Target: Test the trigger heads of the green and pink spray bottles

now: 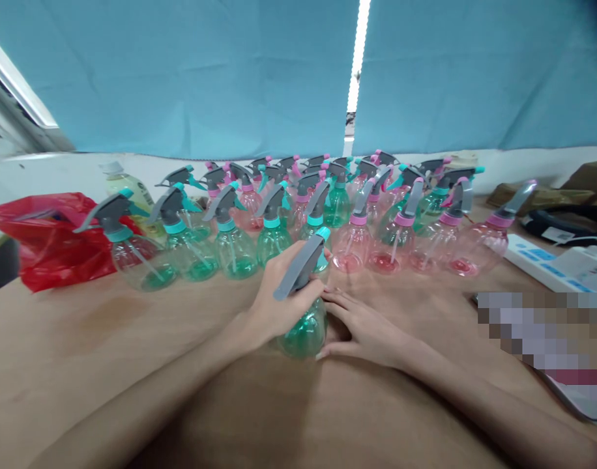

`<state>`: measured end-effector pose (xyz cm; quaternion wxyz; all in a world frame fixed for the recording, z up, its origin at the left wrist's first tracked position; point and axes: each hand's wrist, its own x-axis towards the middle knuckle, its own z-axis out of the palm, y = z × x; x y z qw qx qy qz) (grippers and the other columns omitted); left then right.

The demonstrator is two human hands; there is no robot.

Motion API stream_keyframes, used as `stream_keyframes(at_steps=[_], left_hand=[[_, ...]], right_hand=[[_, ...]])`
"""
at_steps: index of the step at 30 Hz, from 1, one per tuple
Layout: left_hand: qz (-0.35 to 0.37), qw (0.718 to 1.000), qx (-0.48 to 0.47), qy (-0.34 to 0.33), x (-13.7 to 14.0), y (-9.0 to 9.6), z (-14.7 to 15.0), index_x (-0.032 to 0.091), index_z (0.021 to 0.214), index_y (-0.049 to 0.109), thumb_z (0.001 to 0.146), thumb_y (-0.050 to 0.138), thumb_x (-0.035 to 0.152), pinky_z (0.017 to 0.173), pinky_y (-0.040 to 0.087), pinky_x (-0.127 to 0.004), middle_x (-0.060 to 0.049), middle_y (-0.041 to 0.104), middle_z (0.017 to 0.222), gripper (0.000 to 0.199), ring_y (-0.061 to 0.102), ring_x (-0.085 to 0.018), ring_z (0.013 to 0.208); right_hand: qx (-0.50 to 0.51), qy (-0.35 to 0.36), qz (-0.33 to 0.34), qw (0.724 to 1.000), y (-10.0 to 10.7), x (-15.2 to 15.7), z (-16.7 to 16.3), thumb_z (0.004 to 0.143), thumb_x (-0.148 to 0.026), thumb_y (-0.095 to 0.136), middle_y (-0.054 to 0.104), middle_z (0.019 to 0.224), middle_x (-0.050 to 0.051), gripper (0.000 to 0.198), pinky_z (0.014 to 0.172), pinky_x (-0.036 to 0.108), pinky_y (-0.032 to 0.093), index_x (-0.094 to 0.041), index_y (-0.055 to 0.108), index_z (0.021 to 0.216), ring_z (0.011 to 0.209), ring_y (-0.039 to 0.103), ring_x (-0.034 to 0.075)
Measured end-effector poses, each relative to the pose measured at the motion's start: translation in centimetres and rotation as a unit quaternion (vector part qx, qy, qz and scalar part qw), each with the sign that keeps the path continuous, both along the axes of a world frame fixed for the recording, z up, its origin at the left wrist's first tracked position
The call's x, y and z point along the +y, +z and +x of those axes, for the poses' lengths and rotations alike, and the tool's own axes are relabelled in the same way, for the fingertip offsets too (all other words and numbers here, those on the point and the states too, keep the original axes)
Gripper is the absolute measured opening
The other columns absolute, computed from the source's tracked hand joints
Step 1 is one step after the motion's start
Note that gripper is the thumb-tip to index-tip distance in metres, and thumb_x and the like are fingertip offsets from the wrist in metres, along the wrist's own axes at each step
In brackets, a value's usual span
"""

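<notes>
A clear green spray bottle (304,331) with a grey trigger head and teal nozzle stands on the table in front of me. My left hand (280,296) is closed around its neck, just under the trigger head. Beside the bottle's right side, my right hand (364,326) lies low with fingers spread and thumb stretched out; its fingertips reach the bottle, though whether they press on it is hard to tell. Behind my hands stands a row of similar bottles, with a green spray bottle (234,254) among those at left and a pink spray bottle (387,251) among those at right.
Several more sprayers crowd behind the front row. At left are a red plastic bag (58,251) and a pale yellow bottle (127,185). On the right lie a white power strip (536,264), a black coiled item (555,221) and a blurred-out flat device (562,355). A blue curtain (220,78) hangs behind.
</notes>
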<state>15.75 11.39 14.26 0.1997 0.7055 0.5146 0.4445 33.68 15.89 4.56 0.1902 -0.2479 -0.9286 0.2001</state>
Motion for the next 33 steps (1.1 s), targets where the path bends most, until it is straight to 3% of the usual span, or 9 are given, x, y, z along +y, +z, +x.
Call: stream_keyframes(at_steps=[4,11,18,25,29,33], left_hand=[[-0.022,1.000,-0.016,-0.002,-0.1,0.2,0.1,0.020,0.077,0.053,0.069,0.050,0.019,0.052,0.041,-0.026,0.002,0.055,0.067,0.008,0.048,-0.012,0.057],[0.007,1.000,-0.004,0.006,-0.1,0.0,-0.1,0.020,0.073,0.056,0.067,0.049,0.016,0.051,0.034,-0.024,0.006,0.043,0.056,0.009,0.037,-0.009,0.050],[0.021,1.000,0.001,-0.008,-0.1,0.2,-0.4,0.020,0.078,0.060,0.069,0.050,0.015,0.061,0.042,-0.026,0.002,0.061,0.075,0.014,0.053,-0.013,0.065],[-0.005,1.000,0.001,-0.013,0.0,0.0,-0.6,0.022,0.084,0.059,0.070,0.051,0.018,0.065,0.048,-0.029,0.001,0.060,0.074,0.016,0.057,-0.016,0.068],[0.012,0.999,-0.037,0.033,0.0,-0.5,-0.5,0.025,0.099,0.056,0.073,0.052,0.019,0.073,0.051,-0.030,0.001,0.061,0.085,0.027,0.060,-0.017,0.077],[0.010,0.997,-0.049,0.051,0.0,-0.8,-0.3,0.026,0.101,0.056,0.074,0.053,0.018,0.071,0.052,-0.030,0.001,0.061,0.085,0.028,0.062,-0.017,0.076]], right_hand=[[-0.010,-0.003,-0.004,1.000,0.0,0.0,0.1,0.075,-0.065,0.061,0.040,0.147,0.014,0.083,0.111,0.049,0.032,-0.018,0.041,0.140,0.137,0.033,0.031],[0.001,-0.006,-0.019,1.000,-0.3,0.1,0.3,0.074,-0.062,0.064,0.040,0.147,0.012,0.082,0.110,0.050,0.033,-0.021,0.041,0.141,0.137,0.034,0.031],[-0.011,-0.007,-0.020,1.000,-0.4,0.3,0.4,0.073,-0.066,0.061,0.040,0.148,0.011,0.084,0.110,0.049,0.034,-0.021,0.041,0.141,0.137,0.034,0.031],[-0.010,-0.001,-0.020,1.000,-0.2,0.3,0.3,0.075,-0.064,0.062,0.039,0.149,0.010,0.081,0.111,0.050,0.032,-0.022,0.041,0.141,0.138,0.032,0.030],[-0.014,-0.003,-0.021,1.000,0.0,0.3,0.4,0.075,-0.064,0.062,0.037,0.149,0.010,0.082,0.111,0.049,0.032,-0.022,0.041,0.142,0.138,0.031,0.030],[-0.011,-0.001,-0.021,1.000,0.2,0.2,0.4,0.075,-0.064,0.061,0.037,0.149,0.011,0.082,0.111,0.049,0.032,-0.020,0.041,0.142,0.138,0.032,0.030]])
